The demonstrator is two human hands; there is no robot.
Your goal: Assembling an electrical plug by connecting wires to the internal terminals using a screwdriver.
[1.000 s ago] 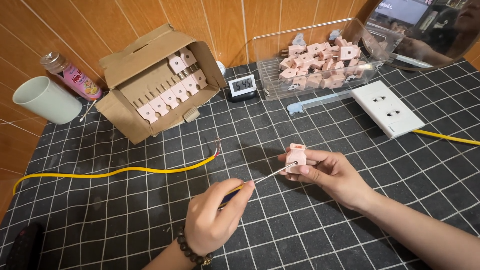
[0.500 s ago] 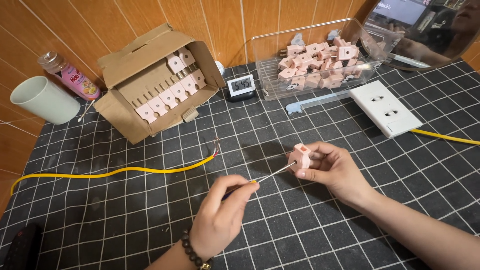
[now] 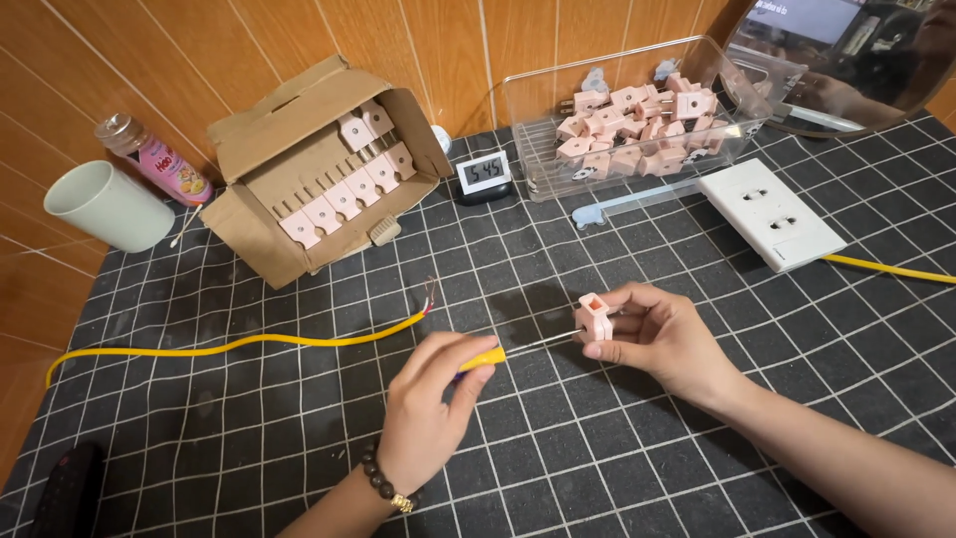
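My right hand holds a small pink plug above the black grid mat. My left hand grips a yellow-handled screwdriver, and its thin metal shaft reaches right to the side of the pink plug. A yellow cable with bare wire ends lies on the mat, left of the hands and apart from them.
A cardboard box with rows of pink plugs stands at the back left, next to a pale green cup and a small pink bottle. A clear bin with several pink plugs, a small digital clock and a white socket plate lie behind the hands.
My left hand has risen toward the plug and the screwdriver shaft now lies nearly level against it. My right hand has turned the plug slightly.
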